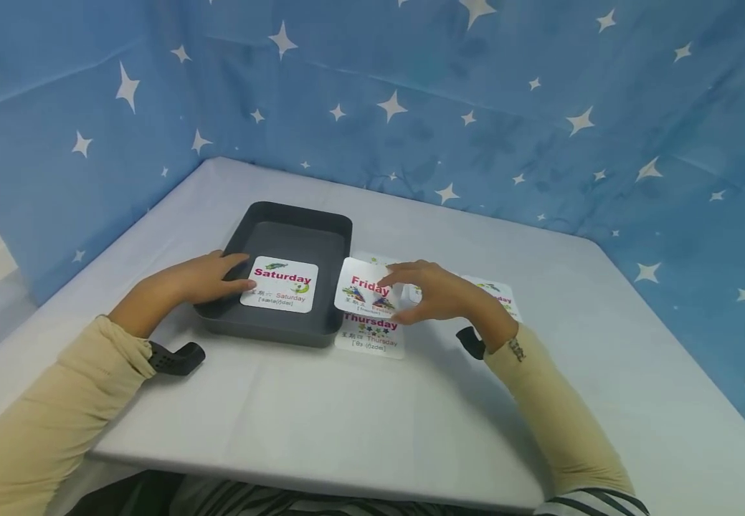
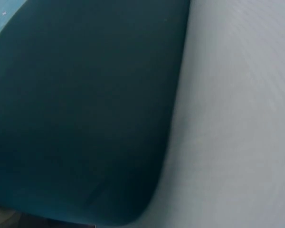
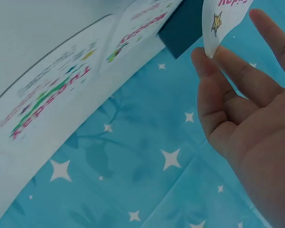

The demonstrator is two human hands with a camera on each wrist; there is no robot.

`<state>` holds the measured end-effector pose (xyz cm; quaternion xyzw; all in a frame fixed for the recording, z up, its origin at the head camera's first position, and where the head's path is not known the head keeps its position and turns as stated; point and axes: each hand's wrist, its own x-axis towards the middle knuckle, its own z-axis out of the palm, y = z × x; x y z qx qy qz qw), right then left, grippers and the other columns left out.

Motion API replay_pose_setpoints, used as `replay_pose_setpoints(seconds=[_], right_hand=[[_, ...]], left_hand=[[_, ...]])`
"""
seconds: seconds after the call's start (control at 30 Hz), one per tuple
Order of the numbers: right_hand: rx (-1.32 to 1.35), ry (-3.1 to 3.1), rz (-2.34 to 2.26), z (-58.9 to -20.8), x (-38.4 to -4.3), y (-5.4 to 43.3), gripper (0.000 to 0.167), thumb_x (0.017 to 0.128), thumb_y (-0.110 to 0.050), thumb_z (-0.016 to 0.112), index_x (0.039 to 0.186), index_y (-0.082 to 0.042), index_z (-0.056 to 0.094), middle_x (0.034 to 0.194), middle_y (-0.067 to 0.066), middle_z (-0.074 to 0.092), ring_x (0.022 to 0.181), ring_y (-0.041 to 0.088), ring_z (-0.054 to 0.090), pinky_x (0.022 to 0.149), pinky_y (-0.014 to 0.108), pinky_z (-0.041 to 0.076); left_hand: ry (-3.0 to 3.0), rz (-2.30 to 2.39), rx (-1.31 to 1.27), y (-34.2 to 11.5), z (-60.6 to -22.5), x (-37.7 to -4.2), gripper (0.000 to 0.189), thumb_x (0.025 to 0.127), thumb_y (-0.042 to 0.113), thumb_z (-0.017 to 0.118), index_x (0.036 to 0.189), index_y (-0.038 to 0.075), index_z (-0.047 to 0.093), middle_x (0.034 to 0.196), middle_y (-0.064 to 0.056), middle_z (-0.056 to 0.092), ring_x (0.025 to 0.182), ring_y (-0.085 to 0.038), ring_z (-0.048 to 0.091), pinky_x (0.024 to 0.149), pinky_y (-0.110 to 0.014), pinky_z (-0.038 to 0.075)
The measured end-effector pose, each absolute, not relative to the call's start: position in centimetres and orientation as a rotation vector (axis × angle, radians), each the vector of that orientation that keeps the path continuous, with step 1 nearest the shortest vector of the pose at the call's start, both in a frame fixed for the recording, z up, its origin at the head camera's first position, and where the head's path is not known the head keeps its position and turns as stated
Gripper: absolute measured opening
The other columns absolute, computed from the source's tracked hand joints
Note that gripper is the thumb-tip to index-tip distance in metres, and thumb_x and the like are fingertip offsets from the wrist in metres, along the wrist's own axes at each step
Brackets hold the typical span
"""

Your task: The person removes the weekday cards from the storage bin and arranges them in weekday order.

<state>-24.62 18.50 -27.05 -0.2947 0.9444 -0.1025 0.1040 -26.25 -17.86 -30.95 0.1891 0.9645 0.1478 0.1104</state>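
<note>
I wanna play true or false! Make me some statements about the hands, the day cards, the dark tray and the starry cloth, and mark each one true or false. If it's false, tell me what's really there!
1. The right hand holds the Friday card. True.
2. The tray is bright red. False: it is dark gray.
3. In the head view, the Friday card covers part of the Thursday card. True.
4. The left hand is nearest to the Thursday card. False: it is nearest to the Saturday card.
5. The blue cloth has white stars. True.
6. The left sleeve is purple. False: it is beige.
</note>
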Motion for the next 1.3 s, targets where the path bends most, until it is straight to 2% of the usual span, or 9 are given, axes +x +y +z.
replay_pose_setpoints(seconds=[0.13, 0.27, 0.43, 0.6, 0.77, 1.07, 1.3], right_hand=[[-0.859, 2.781, -0.185, -27.0, -23.6, 20.3, 0.058, 0.074, -0.032, 0.074, 0.127, -0.021, 0.054, 0.144, 0.009, 0.038, 0.132, 0.034, 0.031, 0.102, 0.055, 0.031], [-0.734, 2.765, -0.060, -26.4, -22.9, 22.0, 0.063, 0.072, -0.030, 0.076, 0.129, -0.021, 0.052, 0.143, 0.009, 0.038, 0.130, 0.034, 0.031, 0.099, 0.054, 0.035], [-0.529, 2.713, -0.071, -25.5, -22.5, 23.1, 0.077, 0.070, -0.028, 0.078, 0.137, -0.022, 0.042, 0.142, 0.005, 0.039, 0.127, 0.028, 0.034, 0.098, 0.051, 0.038], [-0.447, 2.676, -0.068, -26.0, -22.3, 23.8, 0.085, 0.070, -0.032, 0.077, 0.142, -0.025, 0.033, 0.144, 0.010, 0.035, 0.129, 0.030, 0.033, 0.100, 0.054, 0.035], [-0.489, 2.662, -0.071, -26.9, -21.8, 24.9, 0.081, 0.072, -0.027, 0.076, 0.141, -0.020, 0.035, 0.146, 0.008, 0.033, 0.133, 0.032, 0.029, 0.103, 0.054, 0.031], [-0.456, 2.642, -0.051, -27.9, -21.0, 26.1, 0.075, 0.069, -0.026, 0.077, 0.136, -0.022, 0.042, 0.149, 0.010, 0.027, 0.135, 0.037, 0.023, 0.101, 0.058, 0.030], [-0.492, 2.631, -0.040, -28.0, -21.2, 26.4, 0.075, 0.069, -0.026, 0.078, 0.134, -0.018, 0.043, 0.146, 0.010, 0.030, 0.132, 0.035, 0.027, 0.101, 0.057, 0.031]], left_hand=[[2.826, 0.450, 0.566, -18.0, -31.0, -26.2, 0.076, 0.092, 0.050, 0.044, 0.142, -0.004, 0.024, 0.138, -0.041, 0.022, 0.127, -0.054, 0.023, 0.099, -0.064, 0.026], [2.812, 0.467, 0.583, -18.0, -31.0, -26.3, 0.078, 0.092, 0.051, 0.043, 0.142, -0.005, 0.023, 0.139, -0.041, 0.021, 0.128, -0.054, 0.021, 0.100, -0.064, 0.024], [2.806, 0.471, 0.592, -18.1, -31.1, -26.3, 0.078, 0.092, 0.051, 0.043, 0.141, -0.006, 0.023, 0.139, -0.041, 0.021, 0.128, -0.054, 0.020, 0.100, -0.064, 0.023], [2.804, 0.470, 0.593, -18.0, -31.2, -26.3, 0.078, 0.092, 0.051, 0.043, 0.141, -0.007, 0.023, 0.138, -0.041, 0.021, 0.128, -0.054, 0.021, 0.100, -0.064, 0.024], [2.814, 0.445, 0.589, -17.9, -31.0, -26.3, 0.077, 0.092, 0.050, 0.043, 0.141, -0.006, 0.023, 0.137, -0.042, 0.023, 0.126, -0.055, 0.025, 0.099, -0.063, 0.027], [2.829, 0.418, 0.578, -17.9, -31.0, -26.2, 0.075, 0.092, 0.048, 0.044, 0.140, -0.006, 0.024, 0.135, -0.043, 0.024, 0.124, -0.056, 0.027, 0.096, -0.065, 0.029], [2.822, 0.440, 0.572, -17.9, -30.8, -26.2, 0.078, 0.091, 0.051, 0.043, 0.141, -0.006, 0.024, 0.136, -0.044, 0.022, 0.125, -0.056, 0.025, 0.096, -0.065, 0.028]])
